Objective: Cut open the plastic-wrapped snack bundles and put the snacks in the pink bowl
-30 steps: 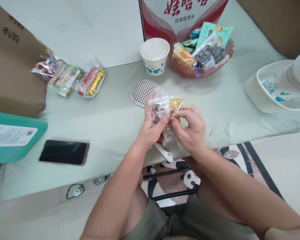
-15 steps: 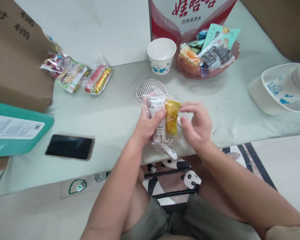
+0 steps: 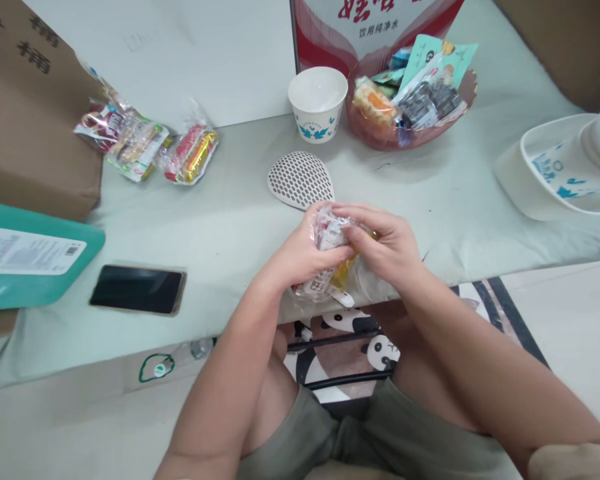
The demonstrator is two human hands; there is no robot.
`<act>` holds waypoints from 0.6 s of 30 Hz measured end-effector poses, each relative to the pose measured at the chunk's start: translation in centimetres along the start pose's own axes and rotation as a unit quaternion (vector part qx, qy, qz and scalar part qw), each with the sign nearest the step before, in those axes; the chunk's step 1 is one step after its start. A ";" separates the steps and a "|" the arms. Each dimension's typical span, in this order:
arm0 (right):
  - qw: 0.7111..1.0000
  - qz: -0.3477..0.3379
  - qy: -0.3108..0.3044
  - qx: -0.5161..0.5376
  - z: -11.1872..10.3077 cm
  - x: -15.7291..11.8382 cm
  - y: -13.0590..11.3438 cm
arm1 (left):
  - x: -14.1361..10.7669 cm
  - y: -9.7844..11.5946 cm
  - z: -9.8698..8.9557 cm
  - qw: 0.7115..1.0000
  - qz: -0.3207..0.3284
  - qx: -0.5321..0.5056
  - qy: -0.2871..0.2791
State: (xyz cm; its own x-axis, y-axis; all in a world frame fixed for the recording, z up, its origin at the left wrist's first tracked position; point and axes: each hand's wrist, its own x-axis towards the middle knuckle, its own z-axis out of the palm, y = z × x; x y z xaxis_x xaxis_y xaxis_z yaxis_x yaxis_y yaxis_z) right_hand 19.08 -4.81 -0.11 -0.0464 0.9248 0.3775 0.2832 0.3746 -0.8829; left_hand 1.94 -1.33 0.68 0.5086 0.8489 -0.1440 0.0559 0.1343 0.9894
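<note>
My left hand (image 3: 305,248) is wrapped round a clear plastic snack packet (image 3: 330,233) near the table's front edge. Inside the packet are a whitish printed piece and a yellow piece, partly covered by my fingers. My right hand (image 3: 387,243) pinches the packet's upper right part, its fingers closed on the plastic. A small white plastic handle (image 3: 341,297) shows below the packet. Just beyond my hands lies a white perforated oval piece (image 3: 301,179).
Behind stand a paper cup (image 3: 318,105) and a pink bowl (image 3: 385,135) of snacks. Wrapped snacks (image 3: 193,155), a phone (image 3: 137,289) and a teal container (image 3: 35,287) are on the left. A white tub (image 3: 523,183) is at right.
My right hand has moved left onto the packet and closed on it. The packet has tilted in my left hand, and more of the perforated piece shows.
</note>
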 end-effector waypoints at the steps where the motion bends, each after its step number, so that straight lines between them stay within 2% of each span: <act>1: 0.999 -0.030 0.013 -0.021 0.1 0.0 -0.1 | 0.0 0.0 0.1 1.000 -0.007 -0.006 0.006; 4: 0.987 -0.095 0.070 -0.110 0.3 -0.2 -0.2 | -0.1 0.1 0.3 0.999 -0.016 -0.048 0.010; 6: 0.975 -0.110 0.108 -0.160 0.5 -0.5 -0.3 | -0.1 0.2 0.5 0.998 0.008 -0.064 0.018; 8: 0.969 -0.116 0.121 -0.183 0.8 -0.7 -0.4 | 0.0 0.1 0.6 0.997 0.043 -0.046 0.034; 14: 0.963 -0.143 0.096 -0.206 1.7 -0.9 -0.3 | 0.2 -0.1 -0.2 0.992 0.098 0.003 0.084; 18: 0.969 -0.150 0.055 -0.190 1.6 -1.0 -0.4 | -0.2 0.0 -0.9 0.991 0.101 -0.071 0.057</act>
State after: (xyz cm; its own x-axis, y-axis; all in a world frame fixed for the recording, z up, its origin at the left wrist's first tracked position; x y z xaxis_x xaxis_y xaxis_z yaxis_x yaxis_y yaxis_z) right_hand 17.45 -5.74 -0.58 -0.0848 0.7570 0.6479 0.6067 0.5550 -0.5691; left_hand 1.06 -0.99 0.63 0.3965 0.9168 0.0469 -0.1617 0.0194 0.9866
